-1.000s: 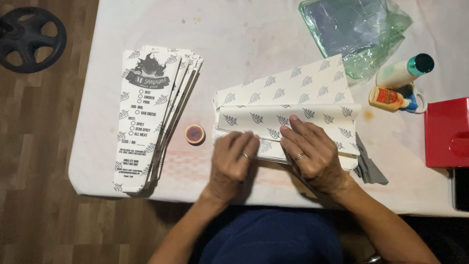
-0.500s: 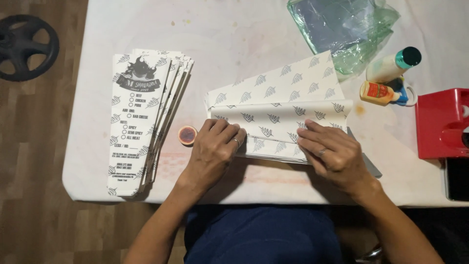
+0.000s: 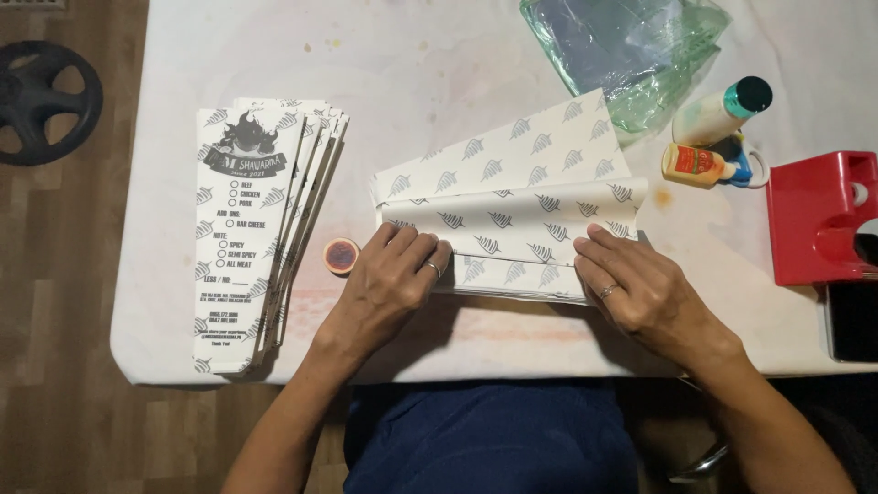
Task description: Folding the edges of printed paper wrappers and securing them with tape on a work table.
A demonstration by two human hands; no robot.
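White table (image 3: 476, 55) covered most of the frame, wood floor along the left edge with a black wheel-shaped object (image 3: 41, 102) in the upper left corner. Printed paper sheet (image 3: 512, 215) with a leaf pattern lay at frame centre, partly folded, a flap laid over its lower part. Left hand (image 3: 393, 279) lay flat, palm down, fingers extended and close together, pressing the lower left of the sheet; ring on one finger. Right hand (image 3: 640, 288) also flat, fingers spread slightly, pressing the sheet's lower right edge; ring too. Neither hand gripped anything, both just pressed down on the paper. Small round red-orange cap (image 3: 341, 255) sat just left of the left hand. Stack of finished printed paper sleeves (image 3: 251, 229) fanned at centre left. Crumpled clear plastic bag (image 3: 631, 46) at top right. Below it a white bottle with teal cap (image 3: 722, 112) and a small yellow glue bottle (image 3: 700, 165). Red plastic box (image 3: 819, 215) at right edge.
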